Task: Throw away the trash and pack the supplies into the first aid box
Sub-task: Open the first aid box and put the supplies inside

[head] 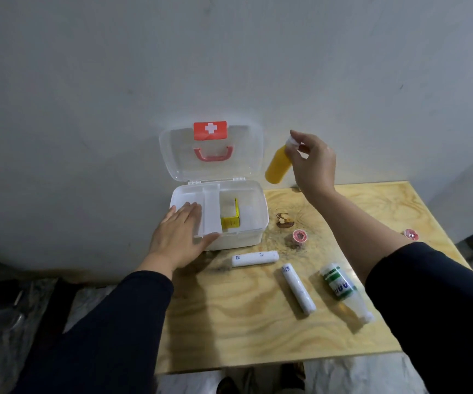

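The white first aid box [255, 223] stands open at the table's back left, its clear lid [172, 155] leaning on the wall. A yellow carton [231, 220] lies inside. My left hand [179, 234] rests flat on the box's white inner tray [198, 200], thumb on the front rim. My right hand [313, 163] holds an orange bottle [278, 166] by its white cap, in the air to the right of the lid. On the table lie two white bandage rolls [255, 258] [299, 288], a green-labelled bottle [343, 288] and a red tape roll [300, 236].
The small plywood table [258, 322] stands against a grey wall. A brown scrap [284, 220] lies right of the box. Another red tape roll [410, 234] sits near the table's right edge. Dark bags and plastic sheeting lie on the floor at the left.
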A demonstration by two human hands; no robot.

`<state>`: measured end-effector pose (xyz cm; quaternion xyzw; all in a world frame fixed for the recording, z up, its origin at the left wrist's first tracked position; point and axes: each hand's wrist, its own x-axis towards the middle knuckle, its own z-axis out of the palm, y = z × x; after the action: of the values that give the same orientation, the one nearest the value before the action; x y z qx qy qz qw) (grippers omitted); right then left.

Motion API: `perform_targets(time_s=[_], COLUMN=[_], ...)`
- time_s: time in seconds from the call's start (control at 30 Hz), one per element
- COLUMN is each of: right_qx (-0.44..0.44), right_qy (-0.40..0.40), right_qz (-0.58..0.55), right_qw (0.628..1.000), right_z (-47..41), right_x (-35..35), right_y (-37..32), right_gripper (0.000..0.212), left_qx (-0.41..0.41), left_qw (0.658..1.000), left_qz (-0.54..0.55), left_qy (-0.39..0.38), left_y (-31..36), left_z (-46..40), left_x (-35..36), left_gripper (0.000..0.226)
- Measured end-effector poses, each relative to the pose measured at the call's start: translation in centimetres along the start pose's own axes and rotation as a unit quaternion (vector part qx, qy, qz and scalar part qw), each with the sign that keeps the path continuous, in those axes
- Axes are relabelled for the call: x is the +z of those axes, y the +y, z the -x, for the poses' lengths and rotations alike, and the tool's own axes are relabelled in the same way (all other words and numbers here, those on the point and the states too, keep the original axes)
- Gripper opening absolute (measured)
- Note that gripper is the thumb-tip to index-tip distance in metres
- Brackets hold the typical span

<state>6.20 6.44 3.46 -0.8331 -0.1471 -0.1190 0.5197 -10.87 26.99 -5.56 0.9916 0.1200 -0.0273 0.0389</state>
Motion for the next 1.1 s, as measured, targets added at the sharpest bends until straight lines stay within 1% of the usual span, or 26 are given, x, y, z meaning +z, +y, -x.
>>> perform_targets(time_s=[0.1,0.23,0.4,0.57,0.7,0.77,0.87,0.93,1.03,1.1], right_qx=[-0.034,-0.049,-0.022,0.012,0.018,0.015,0.011,0.006,0.011,0.033], right_qy=[-0.018,-0.073,-0.119,-0.145,-0.155,-0.164,-0.179,-0.185,-0.208,-0.226], right_qz=[0.004,0.037,0.08,0.098,0.117,0.121,0.115,0.115,0.161,0.189], right_qw=[0.999,0.995,0.989,0.984,0.981,0.979,0.977,0.976,0.965,0.955], right_z=[0.2,1.7,3.6,4.3,4.3,4.2,3.8,3.5,3.3,3.6], right_x=[1.1,3.2,5.4,7.2,7.8,7.7,7.0,6.0,3.6,1.5], right_y=[-1.8,-1.9,0.2,2.0,2.6,2.8,2.3,1.9,2.1,2.8], right_gripper=[0.033,0.032,0.033,0.034,0.034,0.034,0.034,0.035,0.032,0.031], left_qx=[-0.006,-0.009,-0.001,0.003,0.008,0.007,0.009,0.009,0.005,0.022], left_qw=[1.0,1.0,1.0,1.0,1.0,1.0,1.0,0.999,0.999,0.999], left_qz=[-0.006,-0.007,0.008,-0.005,-0.009,-0.006,-0.013,-0.014,0.005,0.021], left_qy=[-0.014,-0.02,-0.013,-0.009,-0.001,-0.004,-0.016,-0.028,-0.039,-0.023], left_y=[0.1,0.0,0.0,-0.2,-0.4,-0.4,-0.4,-0.3,0.5,1.9], left_z=[-0.1,-0.2,0.1,-0.1,-0.2,-0.2,-0.2,-0.3,-0.9,-1.7], left_x=[-0.1,0.0,-0.2,0.2,0.6,0.6,0.3,-0.3,-1.6,-2.9], left_gripper=[0.087,0.087,0.091,0.102,0.113,0.114,0.109,0.101,0.088,0.08])
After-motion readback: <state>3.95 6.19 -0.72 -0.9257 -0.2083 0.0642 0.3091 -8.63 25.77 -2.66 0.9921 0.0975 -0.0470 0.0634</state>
